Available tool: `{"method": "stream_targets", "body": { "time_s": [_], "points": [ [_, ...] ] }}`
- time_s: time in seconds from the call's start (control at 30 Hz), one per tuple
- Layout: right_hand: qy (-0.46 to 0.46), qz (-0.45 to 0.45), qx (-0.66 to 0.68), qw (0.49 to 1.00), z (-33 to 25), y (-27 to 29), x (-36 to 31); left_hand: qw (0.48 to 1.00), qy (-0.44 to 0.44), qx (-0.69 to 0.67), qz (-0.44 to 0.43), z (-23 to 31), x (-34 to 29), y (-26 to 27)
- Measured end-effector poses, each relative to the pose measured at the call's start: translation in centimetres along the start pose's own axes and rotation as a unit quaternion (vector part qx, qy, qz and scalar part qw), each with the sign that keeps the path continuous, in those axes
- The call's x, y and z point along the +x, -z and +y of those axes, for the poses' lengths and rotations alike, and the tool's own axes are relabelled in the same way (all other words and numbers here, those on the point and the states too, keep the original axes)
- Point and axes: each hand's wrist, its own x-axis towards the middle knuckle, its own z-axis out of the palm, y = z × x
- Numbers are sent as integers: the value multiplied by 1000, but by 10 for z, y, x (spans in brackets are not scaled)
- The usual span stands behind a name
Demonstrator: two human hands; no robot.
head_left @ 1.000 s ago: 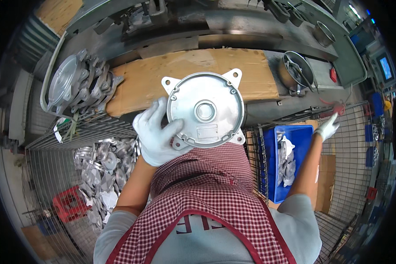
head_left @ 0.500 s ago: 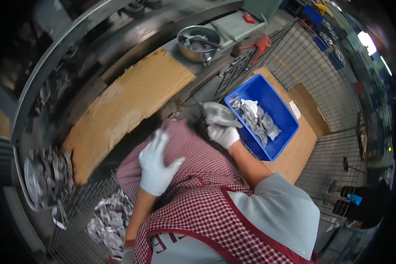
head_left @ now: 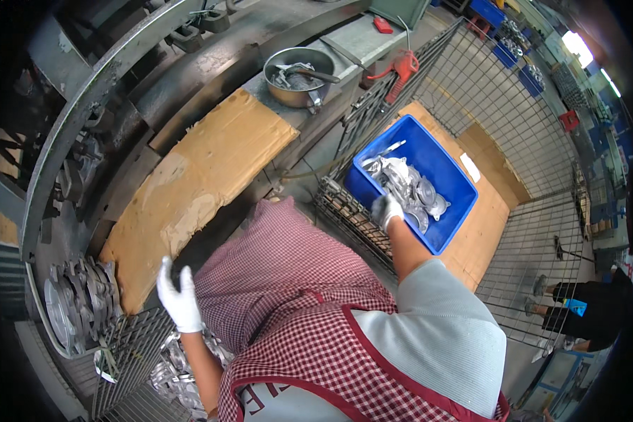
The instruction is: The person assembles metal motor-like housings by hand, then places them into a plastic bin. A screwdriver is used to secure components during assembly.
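Note:
My left hand (head_left: 179, 299), in a white glove, is raised on the left with its fingers apart and nothing in it. It is near the edge of the worn cardboard sheet (head_left: 190, 165). My right hand (head_left: 387, 211), in a glove with dark-stained fingers, is at the near left side of the blue plastic bin (head_left: 451, 221). Several silver metal castings (head_left: 423, 191), roundish with small lugs, lie piled in that bin. The right fingers are foreshortened and dark, so their grip cannot be made out. No casting shows clearly in that hand.
A steel bowl (head_left: 281, 93) with a tool stands on the bench beside a red air gun (head_left: 403, 67). Castings are stacked (head_left: 81, 302) at far left; more fill a wire cage (head_left: 179, 373) below. The bin sits on cardboard in a wire cage (head_left: 534, 141). A person stands at far right.
My right hand, which held a round metal casting left of the bin, has moved right to the bin's side; the casting no longer shows in it. My left hand has moved left and down.

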Motion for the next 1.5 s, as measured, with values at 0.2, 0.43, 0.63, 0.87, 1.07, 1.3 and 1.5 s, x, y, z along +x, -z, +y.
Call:
{"method": "stream_targets", "body": {
  "time_s": [0.2,0.43,0.63,0.87,1.07,1.3,1.5],
  "points": [
    [160,0,-655,738,60,-125,-116,982,-27,93,162,-9,64,37],
    [474,-180,-579,639,-46,-263,-239,939,-19,307,153,-22,87,29],
    [725,114,-529,426,-174,-346,-249,945,-8,282,164,-18,86,34],
    [527,-160,-628,551,-232,-356,-168,947,-25,271,170,-20,89,31],
    [508,-46,-692,511,-225,-359,-222,946,-16,276,169,-24,86,32],
    [627,-10,-623,468,-204,-360,-212,942,-24,284,177,-26,87,33],
    [728,-36,-512,455,-181,-369,-212,941,-22,285,179,-26,84,34]
  ]
}}
